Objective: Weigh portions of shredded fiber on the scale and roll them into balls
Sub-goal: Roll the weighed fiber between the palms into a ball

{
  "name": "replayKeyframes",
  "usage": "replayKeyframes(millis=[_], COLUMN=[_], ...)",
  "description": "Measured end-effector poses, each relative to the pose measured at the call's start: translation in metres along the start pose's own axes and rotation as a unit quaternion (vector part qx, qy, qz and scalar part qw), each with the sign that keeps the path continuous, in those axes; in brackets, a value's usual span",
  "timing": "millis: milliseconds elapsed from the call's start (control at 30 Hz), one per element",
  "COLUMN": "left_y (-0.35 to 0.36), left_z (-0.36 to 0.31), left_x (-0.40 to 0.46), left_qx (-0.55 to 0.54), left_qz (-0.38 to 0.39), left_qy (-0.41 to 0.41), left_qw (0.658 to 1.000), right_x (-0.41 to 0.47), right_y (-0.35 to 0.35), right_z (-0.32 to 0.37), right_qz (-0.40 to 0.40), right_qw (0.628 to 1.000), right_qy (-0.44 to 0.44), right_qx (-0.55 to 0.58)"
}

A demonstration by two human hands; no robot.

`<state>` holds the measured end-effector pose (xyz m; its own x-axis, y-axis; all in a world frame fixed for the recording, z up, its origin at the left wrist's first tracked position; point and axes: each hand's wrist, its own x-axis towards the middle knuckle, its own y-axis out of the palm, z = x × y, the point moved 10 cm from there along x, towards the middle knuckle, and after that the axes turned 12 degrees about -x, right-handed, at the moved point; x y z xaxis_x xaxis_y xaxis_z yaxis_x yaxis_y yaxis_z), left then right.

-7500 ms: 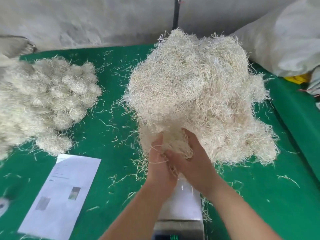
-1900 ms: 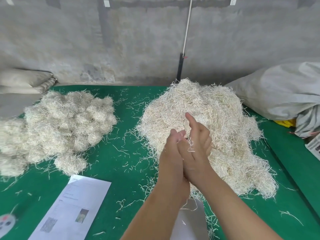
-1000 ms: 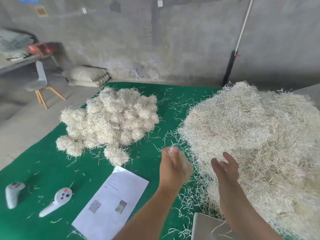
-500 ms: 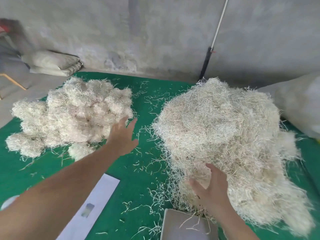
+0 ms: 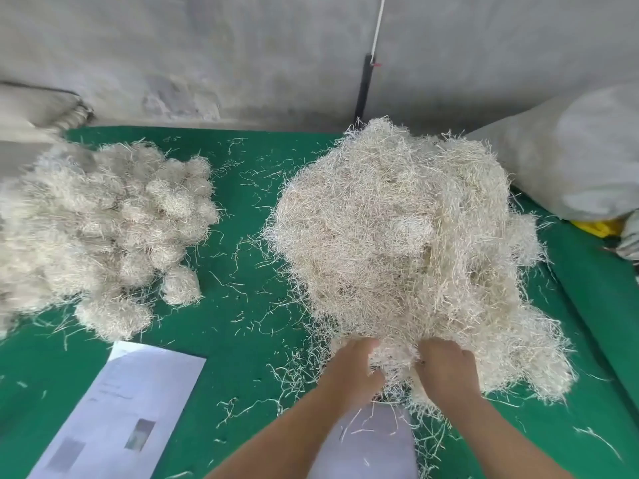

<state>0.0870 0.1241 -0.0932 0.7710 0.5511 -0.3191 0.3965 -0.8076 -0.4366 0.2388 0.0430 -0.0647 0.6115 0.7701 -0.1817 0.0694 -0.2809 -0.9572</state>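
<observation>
A big heap of loose shredded fiber point(image 5: 408, 243) lies on the green mat point(image 5: 242, 305), right of centre. My left hand point(image 5: 352, 371) and my right hand point(image 5: 446, 371) dig into its near edge, fingers curled into a tuft of fiber point(image 5: 394, 357) between them. Fingertips are buried in the strands. The scale's pale platform point(image 5: 377, 440) shows just below my wrists, with a few stray strands on it; my forearms hide part of it. A pile of rolled fiber balls point(image 5: 103, 233) sits at the left.
A white printed sheet point(image 5: 124, 413) lies at the near left. A large grey sack point(image 5: 574, 153) stands at the right with something yellow point(image 5: 593, 226) below it. Folded sacks point(image 5: 41, 112) lie at the far left. A concrete wall closes the back.
My left hand has come back from the pile of balls at the left to the loose heap. Both hands now grip a tuft at the heap's near edge. The camera has tilted down.
</observation>
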Motion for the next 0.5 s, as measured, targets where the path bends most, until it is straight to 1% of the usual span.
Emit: replayKeyframes(millis=[33, 100, 167, 233, 300, 367, 400, 467, 500], left_y=[0.001, -0.004, -0.008, -0.014, -0.030, -0.058, -0.071, -0.089, -0.092], left_z=[-0.001, -0.010, -0.023, -0.043, -0.068, -0.088, -0.092, -0.097, -0.100], left_x=[0.001, 0.001, 0.002, 0.003, 0.000, -0.006, -0.009, -0.012, -0.013], left_qx=[0.013, 0.012, -0.012, -0.068, -0.157, -0.188, -0.218, -0.324, -0.370], left_qz=[-0.018, -0.066, -0.101, -0.121, -0.137, -0.187, -0.206, -0.210, -0.198], left_qy=[0.007, 0.032, 0.058, 0.089, 0.132, 0.163, 0.165, 0.148, 0.142], left_qw=[1.000, 0.997, 0.993, 0.986, 0.969, 0.950, 0.940, 0.910, 0.896], right_x=[-0.002, -0.009, -0.019, -0.025, -0.030, -0.031, -0.031, -0.027, -0.025], right_y=[-0.008, -0.035, -0.064, -0.090, -0.110, -0.121, -0.124, -0.120, -0.115], right_z=[0.000, 0.001, 0.007, 0.014, 0.022, 0.021, 0.017, 0.009, 0.009], right_qz=[-0.021, -0.100, -0.153, -0.183, -0.163, -0.147, -0.144, -0.117, -0.096], right_qw=[0.999, 0.982, 0.958, 0.937, 0.915, 0.895, 0.889, 0.891, 0.902], right_qy=[-0.003, -0.020, -0.044, -0.070, -0.100, -0.120, -0.123, -0.112, -0.109], right_qx=[0.042, 0.156, 0.237, 0.290, 0.354, 0.405, 0.418, 0.424, 0.407])
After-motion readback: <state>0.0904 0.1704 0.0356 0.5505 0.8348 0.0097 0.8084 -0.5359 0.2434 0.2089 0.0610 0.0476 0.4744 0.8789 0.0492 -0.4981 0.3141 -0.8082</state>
